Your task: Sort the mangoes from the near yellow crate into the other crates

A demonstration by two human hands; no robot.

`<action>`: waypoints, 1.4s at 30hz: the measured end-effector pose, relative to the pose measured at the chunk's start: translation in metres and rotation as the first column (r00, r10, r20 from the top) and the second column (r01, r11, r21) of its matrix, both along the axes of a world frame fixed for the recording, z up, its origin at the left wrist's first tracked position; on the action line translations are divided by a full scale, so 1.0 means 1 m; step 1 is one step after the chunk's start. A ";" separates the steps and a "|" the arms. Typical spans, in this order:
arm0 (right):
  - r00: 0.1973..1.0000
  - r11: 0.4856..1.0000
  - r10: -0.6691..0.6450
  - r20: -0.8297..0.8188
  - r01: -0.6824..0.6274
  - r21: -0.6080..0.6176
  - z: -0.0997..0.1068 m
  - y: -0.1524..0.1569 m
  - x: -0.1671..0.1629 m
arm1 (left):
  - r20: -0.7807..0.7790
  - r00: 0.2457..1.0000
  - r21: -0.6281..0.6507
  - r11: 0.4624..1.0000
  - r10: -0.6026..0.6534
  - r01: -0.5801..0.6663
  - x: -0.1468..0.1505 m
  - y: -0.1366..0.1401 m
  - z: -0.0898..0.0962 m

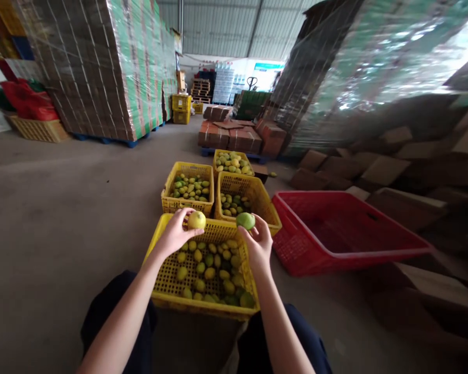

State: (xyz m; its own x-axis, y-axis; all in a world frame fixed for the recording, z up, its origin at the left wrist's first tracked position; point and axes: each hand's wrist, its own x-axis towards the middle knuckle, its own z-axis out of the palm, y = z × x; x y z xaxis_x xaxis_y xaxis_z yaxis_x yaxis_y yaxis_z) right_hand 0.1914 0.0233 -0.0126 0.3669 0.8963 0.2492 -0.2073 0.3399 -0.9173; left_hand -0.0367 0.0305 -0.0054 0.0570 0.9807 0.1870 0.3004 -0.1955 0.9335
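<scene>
Warehouse floor: bare concrete (pixel 62 208) under and around the near yellow crate (pixel 167 278), my landmark, which sits just before my knees (pixel 113 311).
Wrapped stacks: one (pixel 86 67) beyond the crate to its left, another (pixel 335 78) beyond it to its right.
Left hand: my left hand (pixel 175 228) is raised over the crate's far left part, thumb and fingers parted only by the width of the yellow lemon (pixel 196 219) they grip.
Right hand: my right hand (pixel 260 236) is above the crate's far right part, fingertips and thumb curled round a green lemon (pixel 245 221).
Loose lemons: a scattered layer (pixel 209 274) inside the crate, yellow and greenish mixed, thicker toward its right and front; some bare mesh shows on its left.
Other yellow crates: behind the landmark, one to the left (pixel 175 203), one to the right (pixel 234 182), and a fuller one (pixel 215 160) farther back; all hold lemons.
Red crate: right of the landmark, a wide red crate (pixel 308 254), with cartons (pixel 386 171) past it.
Slip risk: both my grips look light, so a loosened thumb could drop a lemon and bruise it.
Mix-up risk: neighbouring yellow crates look alike; a hasty glance could put fruit in the wrong one.
Rim risk: reaching too low over the crate's far edge, I might knock my knuckles.
</scene>
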 end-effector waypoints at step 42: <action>0.921 0.998 0.062 0.384 -0.062 -0.011 -0.006 0.002 -0.043 | 0.438 0.898 -0.269 0.960 0.046 0.082 0.011 -0.001 0.013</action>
